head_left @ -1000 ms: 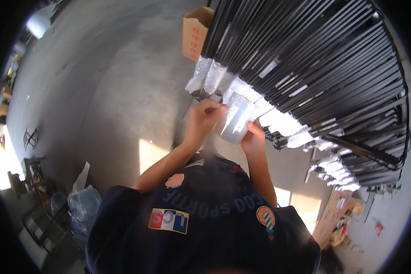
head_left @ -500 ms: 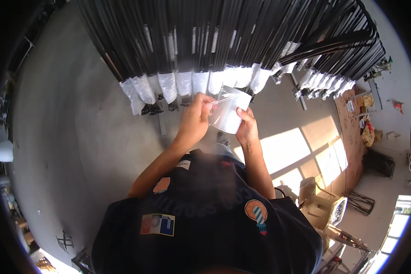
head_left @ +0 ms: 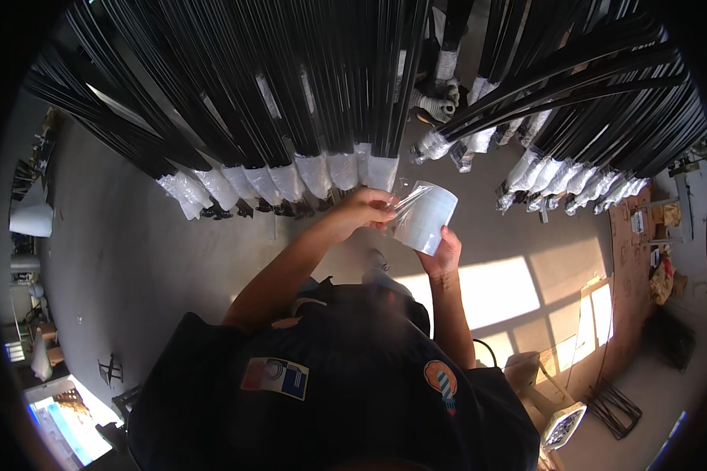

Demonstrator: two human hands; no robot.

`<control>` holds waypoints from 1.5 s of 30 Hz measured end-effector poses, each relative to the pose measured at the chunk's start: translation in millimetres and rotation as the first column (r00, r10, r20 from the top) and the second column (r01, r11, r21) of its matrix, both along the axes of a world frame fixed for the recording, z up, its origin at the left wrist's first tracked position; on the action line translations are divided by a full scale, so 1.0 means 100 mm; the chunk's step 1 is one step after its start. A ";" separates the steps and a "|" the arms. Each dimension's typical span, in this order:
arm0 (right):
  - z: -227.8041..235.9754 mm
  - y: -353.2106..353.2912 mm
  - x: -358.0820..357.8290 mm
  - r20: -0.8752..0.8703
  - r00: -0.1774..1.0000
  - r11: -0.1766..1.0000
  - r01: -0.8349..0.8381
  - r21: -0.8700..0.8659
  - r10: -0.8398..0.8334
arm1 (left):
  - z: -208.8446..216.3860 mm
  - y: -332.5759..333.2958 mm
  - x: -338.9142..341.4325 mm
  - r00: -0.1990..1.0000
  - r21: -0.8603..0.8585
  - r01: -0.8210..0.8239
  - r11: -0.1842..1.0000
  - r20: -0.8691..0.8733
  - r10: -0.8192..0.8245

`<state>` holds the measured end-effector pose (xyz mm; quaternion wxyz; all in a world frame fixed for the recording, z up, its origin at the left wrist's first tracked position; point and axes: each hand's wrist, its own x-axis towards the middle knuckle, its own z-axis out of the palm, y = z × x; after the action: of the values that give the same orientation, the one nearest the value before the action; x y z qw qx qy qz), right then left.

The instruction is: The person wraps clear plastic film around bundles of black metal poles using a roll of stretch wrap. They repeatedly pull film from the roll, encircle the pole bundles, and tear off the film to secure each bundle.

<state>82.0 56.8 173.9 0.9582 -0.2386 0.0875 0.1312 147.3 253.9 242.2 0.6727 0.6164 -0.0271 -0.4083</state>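
Observation:
A roll of clear stretch film (head_left: 430, 216) is held in front of me by my right hand (head_left: 444, 255), whose fingers wrap round its lower end. My left hand (head_left: 367, 210) pinches the loose end of the film, drawn out in thin strands from the roll's left side. Just beyond my left hand stand bundles of long black bars (head_left: 322, 102), their near ends wrapped in white plastic film (head_left: 314, 177). The left hand appears close to one wrapped end, but whether it touches it I cannot tell.
More black bars with wrapped ends (head_left: 554, 177) stand at the right. A gloved hand (head_left: 440, 106) of another person shows between the bundles. Sunlit patches lie on the floor (head_left: 487, 290). A pale chair-like object (head_left: 558, 424) is at the lower right, beside a black metal frame (head_left: 614, 408).
My view has shifted, and the bundles now sit further left, with a gap showing between them. The film roll has moved slightly right and down. A co-worker's gloved hand has come into view.

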 end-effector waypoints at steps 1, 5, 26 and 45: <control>0.00 -0.07 0.07 0.006 0.999 0.998 -0.033 -0.056 0.033 | 0.00 -0.08 0.02 0.999 0.054 -0.043 0.998 -0.001 0.043; 0.08 -0.18 0.37 -0.005 0.992 0.976 -0.122 -0.180 0.123 | 0.00 -0.27 0.07 0.979 0.105 -0.156 0.982 0.147 0.139; -0.19 -0.13 1.55 0.226 0.965 0.504 0.261 -0.823 -0.131 | -1.23 -0.59 0.73 0.148 -0.245 -0.900 0.360 0.605 0.782; -0.13 -0.39 1.43 0.317 0.947 0.493 0.300 -0.817 -0.051 | -1.04 -0.41 0.58 0.549 -0.282 -0.737 0.613 0.277 0.788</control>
<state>225.0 17.7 160.6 0.7258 -0.6840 0.0428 -0.0595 204.9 213.2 138.1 0.8036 0.5861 0.0885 0.0535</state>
